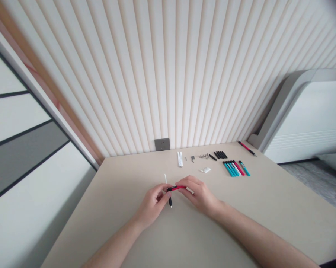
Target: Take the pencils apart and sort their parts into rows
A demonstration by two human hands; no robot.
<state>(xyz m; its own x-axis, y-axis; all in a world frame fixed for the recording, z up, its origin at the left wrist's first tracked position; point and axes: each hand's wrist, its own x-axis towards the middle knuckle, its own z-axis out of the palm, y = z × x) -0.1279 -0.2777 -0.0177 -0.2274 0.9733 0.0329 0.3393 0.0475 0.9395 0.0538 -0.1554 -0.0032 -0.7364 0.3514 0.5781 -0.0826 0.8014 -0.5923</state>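
Pinching a thin white-and-black pen refill [166,182] nearly upright between closed fingers, the left hand [153,205] holds it just beside the black end of a red pen barrel [178,188], whose long axis runs crosswise into the closed fingers of the right hand [200,195].

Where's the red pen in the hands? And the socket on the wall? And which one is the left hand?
red pen [177,188]: head view, on its red middle
wall socket [162,144]: head view, on its grey faceplate
left hand [152,206]: head view, on the back of the hand
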